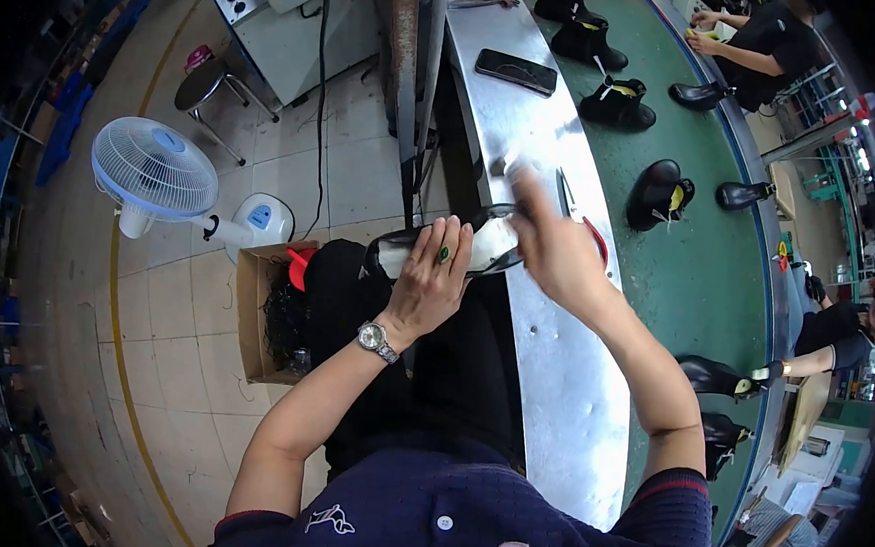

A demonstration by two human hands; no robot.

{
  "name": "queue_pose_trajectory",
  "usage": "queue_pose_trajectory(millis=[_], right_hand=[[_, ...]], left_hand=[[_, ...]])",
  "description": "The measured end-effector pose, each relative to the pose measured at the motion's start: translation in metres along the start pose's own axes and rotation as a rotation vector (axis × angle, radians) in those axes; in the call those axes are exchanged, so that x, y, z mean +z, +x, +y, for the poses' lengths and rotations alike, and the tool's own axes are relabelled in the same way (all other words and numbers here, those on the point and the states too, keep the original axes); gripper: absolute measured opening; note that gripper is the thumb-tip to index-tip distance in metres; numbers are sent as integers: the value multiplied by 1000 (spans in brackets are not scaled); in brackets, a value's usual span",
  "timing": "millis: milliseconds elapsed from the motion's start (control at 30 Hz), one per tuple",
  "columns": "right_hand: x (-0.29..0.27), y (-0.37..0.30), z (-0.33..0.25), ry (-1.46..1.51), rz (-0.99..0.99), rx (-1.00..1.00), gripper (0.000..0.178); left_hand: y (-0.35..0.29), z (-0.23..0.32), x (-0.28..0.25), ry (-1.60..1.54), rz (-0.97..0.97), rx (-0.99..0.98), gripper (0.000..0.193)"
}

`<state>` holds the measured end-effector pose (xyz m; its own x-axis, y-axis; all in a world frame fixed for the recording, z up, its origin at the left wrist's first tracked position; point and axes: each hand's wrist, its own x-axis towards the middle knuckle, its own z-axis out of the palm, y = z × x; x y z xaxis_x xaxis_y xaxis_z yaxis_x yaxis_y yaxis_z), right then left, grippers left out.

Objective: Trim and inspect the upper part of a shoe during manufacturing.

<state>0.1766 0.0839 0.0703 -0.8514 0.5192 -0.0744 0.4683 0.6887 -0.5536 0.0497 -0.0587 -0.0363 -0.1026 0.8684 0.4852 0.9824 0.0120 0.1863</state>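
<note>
A black shoe (493, 262) lies sole up over my lap, reaching the edge of the metal bench, its underside mostly white with a black rim. My left hand (432, 273) is closed over the middle of it, fingers together, with a green-stoned ring and a wristwatch. At the shoe's right end is my right hand (559, 256), its fingers smeared by motion. A small grey blur shows just above those fingers; whether the hand holds it I cannot tell. Beside the right hand, partly hidden, lie scissors (599, 242) with a red handle.
On the metal bench (570, 402) lies a black phone (516, 72). Several black boots (660, 195) stand on the green belt (703, 280) to the right, with people working beyond. At left are a fan (155, 168), a stool (202, 84) and a cardboard box (252, 312). A rusty post (403, 71) rises ahead.
</note>
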Motion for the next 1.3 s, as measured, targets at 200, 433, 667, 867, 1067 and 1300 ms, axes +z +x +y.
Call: queue_pose_trajectory(millis=[200,433,667,867,1067,1300], right_hand=[[-14,0,-6,54,-27,-33,57],[-5,2,9,-47,-244,107,52],[24,1,30,-1,-66,183,58],[10,2,-8,218,79,112,52],[4,5,-4,-231,-129,-86,59],[28,2,-3,-256,-38,27,60]], left_hand=[[-2,-4,3,16,39,-14,70],[3,-4,6,-2,27,-30,71],[6,0,7,-15,23,-24,69],[0,-5,8,54,28,-31,66],[0,-7,7,105,-32,-7,61],[6,-6,10,66,45,17,52]])
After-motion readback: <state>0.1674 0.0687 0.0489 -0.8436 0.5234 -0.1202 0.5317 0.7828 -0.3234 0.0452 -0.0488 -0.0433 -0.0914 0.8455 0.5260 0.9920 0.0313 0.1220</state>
